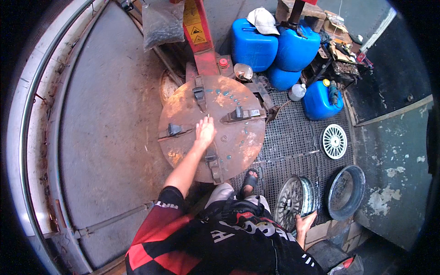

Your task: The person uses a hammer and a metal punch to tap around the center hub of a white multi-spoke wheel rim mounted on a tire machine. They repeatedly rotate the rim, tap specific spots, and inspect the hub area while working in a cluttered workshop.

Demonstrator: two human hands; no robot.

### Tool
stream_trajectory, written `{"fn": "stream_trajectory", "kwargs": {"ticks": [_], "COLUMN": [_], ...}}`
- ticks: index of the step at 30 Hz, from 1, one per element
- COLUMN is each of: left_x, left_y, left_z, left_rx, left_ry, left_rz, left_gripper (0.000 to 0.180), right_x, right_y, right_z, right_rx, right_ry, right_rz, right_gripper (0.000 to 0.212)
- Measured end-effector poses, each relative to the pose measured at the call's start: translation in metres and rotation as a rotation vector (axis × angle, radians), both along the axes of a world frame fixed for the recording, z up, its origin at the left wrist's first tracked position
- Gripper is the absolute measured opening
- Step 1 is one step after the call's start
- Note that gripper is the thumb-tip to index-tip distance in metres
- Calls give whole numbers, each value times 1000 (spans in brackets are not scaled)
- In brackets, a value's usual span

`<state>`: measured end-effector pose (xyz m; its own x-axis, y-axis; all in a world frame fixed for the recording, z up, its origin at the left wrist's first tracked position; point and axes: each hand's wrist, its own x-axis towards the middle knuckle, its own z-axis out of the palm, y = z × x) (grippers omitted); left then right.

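Observation:
My left hand (205, 131) rests flat, fingers together, on the middle of a round rusty turntable (183, 110) with several black clamp jaws (200, 94). My right hand (304, 224) reaches down at the lower right and grips the rim of a silver spoked wheel (293, 199) that stands on edge on the metal grating. My sandalled foot (250, 179) stands on the grating just below the turntable.
A red machine column (199, 34) rises behind the turntable. Blue canisters (252, 46) stand at the back, one with a cap on top. A white wheel cover (333, 141) and a bare steel rim (346, 191) lie on the grating (293, 137). A grey wall panel (105, 128) is left.

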<state>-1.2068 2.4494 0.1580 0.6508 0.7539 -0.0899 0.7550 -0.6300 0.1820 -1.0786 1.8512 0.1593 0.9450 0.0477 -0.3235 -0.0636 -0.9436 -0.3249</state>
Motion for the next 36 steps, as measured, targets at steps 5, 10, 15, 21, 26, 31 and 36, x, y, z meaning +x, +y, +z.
{"fn": "stream_trajectory", "kwargs": {"ticks": [5, 10, 15, 21, 26, 31, 36], "left_x": [-14, -19, -39, -45, -42, -26, -20], "left_y": [41, 53, 37, 19, 30, 5, 12], "left_z": [-7, -4, -4, 13, 13, 28, 57], "left_rx": [-4, -70, -63, -44, 47, -32, -26], "left_ry": [-9, 107, 154, 110, 227, 421, 130], "left_rz": [-148, -213, -284, -311, -237, -156, -96], "left_gripper": [54, 53, 55, 58, 54, 46, 48], "right_x": [-14, -15, -11, -27, -10, 20, 22], "right_y": [-13, -1, 5, -5, -4, 6, 23], "right_z": [-8, -6, 1, -18, -39, -15, -5], "right_rx": [2, 60, 29, -20, -23, -9, 4], "right_ry": [-75, 0, 46, 53, -17, -38, -93], "right_rz": [45, -4, -38, -58, -13, -44, -67], "right_gripper": [102, 100, 98, 100, 100, 90, 92]}}
